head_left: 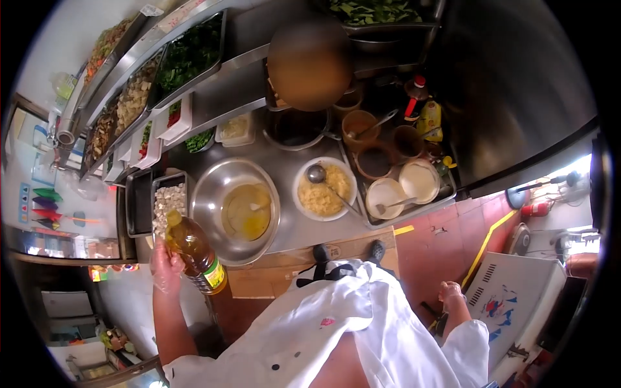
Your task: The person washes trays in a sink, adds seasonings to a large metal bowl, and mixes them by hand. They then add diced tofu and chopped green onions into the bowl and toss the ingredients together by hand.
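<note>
One large bottle of oil [196, 249] is clamped in the left hand [167, 264] at the left in the head view, tilted with its top toward the far left; its green and yellow label [214, 275] carries print too small to read. The right hand [451, 292] is well apart from the left, out on the right, its fingers bent, though I cannot tell how far. Farther right, a white cabinet [511, 317] bears blue and red printed figures, the lettering unreadable, and a small red mark [328, 321] shows on the person's white jacket. At the far right of the counter [289, 229] are a red-capped bottle [414, 97] and a yellow packet [431, 119], their wording blurred. The bottle of oil is just beside the near left rim of a steel bowl [207, 194] holding yellow liquid [242, 216]; whether they touch I cannot tell. That bowl reaches the counter's near edge. A strip of metal counter separates it from a white bowl [323, 218] of crumbly yellow food with a ladle [316, 173] in it, and a tray [414, 211] of tubs is just beyond, to the right. Red floor [414, 252] with a yellow line [490, 240] stretches between the counter and the cabinet.
</note>
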`<action>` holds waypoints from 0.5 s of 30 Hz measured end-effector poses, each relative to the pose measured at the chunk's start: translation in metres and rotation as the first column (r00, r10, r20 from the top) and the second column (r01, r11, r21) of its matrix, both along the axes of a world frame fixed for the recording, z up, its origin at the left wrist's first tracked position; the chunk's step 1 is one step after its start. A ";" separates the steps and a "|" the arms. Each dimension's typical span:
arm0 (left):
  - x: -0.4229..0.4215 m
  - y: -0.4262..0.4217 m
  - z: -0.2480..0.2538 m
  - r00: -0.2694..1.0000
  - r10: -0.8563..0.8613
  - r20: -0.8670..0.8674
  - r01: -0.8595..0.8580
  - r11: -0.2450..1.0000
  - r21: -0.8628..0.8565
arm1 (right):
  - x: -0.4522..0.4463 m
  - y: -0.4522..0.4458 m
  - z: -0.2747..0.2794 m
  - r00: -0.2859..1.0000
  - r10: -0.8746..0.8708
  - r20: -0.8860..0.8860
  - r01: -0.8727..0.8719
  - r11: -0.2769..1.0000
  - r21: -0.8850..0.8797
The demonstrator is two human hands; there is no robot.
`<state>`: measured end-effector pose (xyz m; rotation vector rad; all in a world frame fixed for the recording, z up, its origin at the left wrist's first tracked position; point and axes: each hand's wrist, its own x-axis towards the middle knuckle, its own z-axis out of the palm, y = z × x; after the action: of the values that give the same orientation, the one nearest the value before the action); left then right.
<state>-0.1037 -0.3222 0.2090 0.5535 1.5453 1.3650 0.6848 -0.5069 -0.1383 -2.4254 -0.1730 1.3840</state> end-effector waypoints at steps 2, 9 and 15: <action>0.015 0.014 0.013 0.982 -0.187 0.035 0.181 0.974 0.134 | 0.020 0.004 -0.022 0.974 0.014 -0.227 0.007 0.996 0.090; 0.178 0.134 0.037 0.853 -0.515 0.085 0.463 0.822 0.333 | 0.044 0.005 -0.046 0.996 0.082 0.033 -0.088 0.966 0.243; 0.358 0.278 0.043 0.818 -0.569 0.090 0.472 0.752 0.461 | 0.033 -0.065 -0.015 0.999 -0.029 0.045 0.021 0.987 0.157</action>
<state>0.2539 -0.0438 0.2519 0.9822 0.8046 1.2531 0.7174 -0.5719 -0.1536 -2.3234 -0.2528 1.2536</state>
